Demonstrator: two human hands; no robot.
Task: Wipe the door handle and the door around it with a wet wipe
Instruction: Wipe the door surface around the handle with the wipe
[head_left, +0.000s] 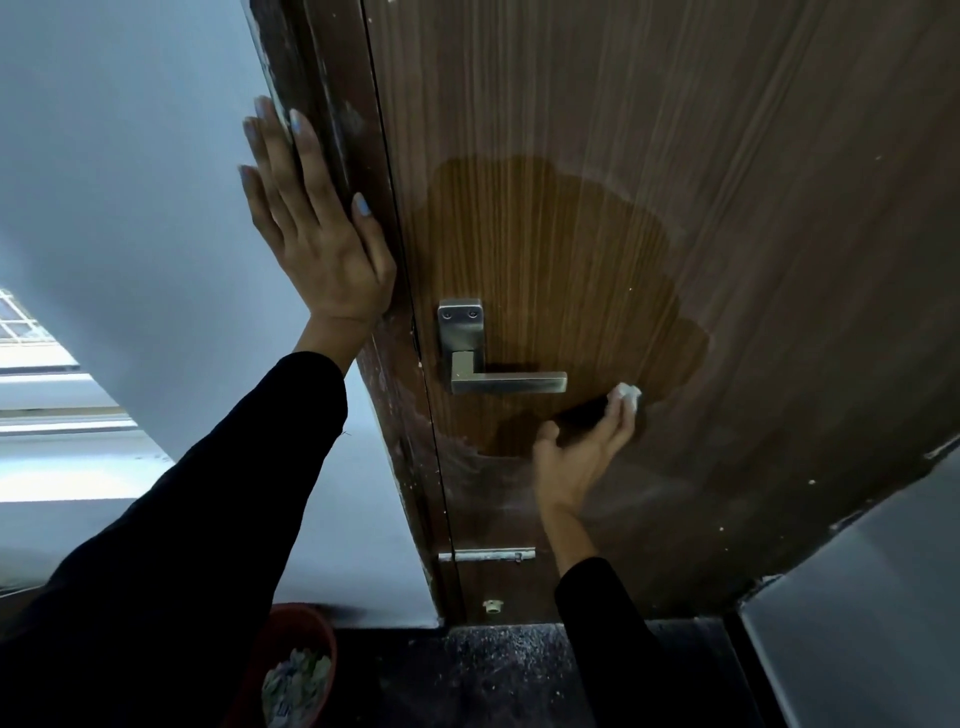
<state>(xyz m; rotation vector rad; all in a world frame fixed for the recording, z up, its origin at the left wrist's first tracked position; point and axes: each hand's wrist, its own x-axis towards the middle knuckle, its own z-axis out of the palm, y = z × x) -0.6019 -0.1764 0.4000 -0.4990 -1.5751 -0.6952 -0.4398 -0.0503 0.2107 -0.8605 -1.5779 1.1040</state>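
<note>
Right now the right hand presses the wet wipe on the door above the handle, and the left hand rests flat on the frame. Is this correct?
Not quite: the head view shows the right hand pressing the wet wipe below the handle, toward its right end. The rest holds.

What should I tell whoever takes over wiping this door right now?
Left hand: flat, fingers straight, resting on the door frame and wall.
Right hand: holds the wet wipe against the door, just right of and below the door handle.
Done: a dark wet patch surrounds the handle.
Left: dusty streaks below and right of the patch; whether the handle itself was wiped can't be told.
</note>
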